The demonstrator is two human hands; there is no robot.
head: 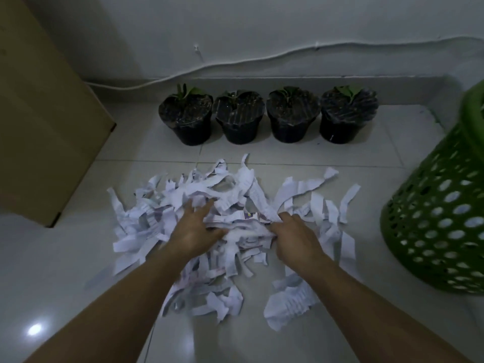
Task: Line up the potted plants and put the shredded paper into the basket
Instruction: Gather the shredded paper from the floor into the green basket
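Several black potted plants [267, 116] stand side by side in a row along the wall, each with a small green seedling. In front of them a wide pile of white shredded paper [235, 195] lies spread on the tiled floor. My left hand [195, 229] rests on the middle of the pile, fingers spread and reaching into the strips. My right hand [293, 237] is beside it, its fingers curled into the strips and gripping a bunch. A green perforated plastic basket [440, 218] stands at the right, its rim cut off by the frame edge.
A large brown cardboard box [44, 121] stands at the left against the wall. A white cable [262, 57] runs along the wall above the pots. Loose strips lie scattered near my forearms. The floor is glossy white tile.
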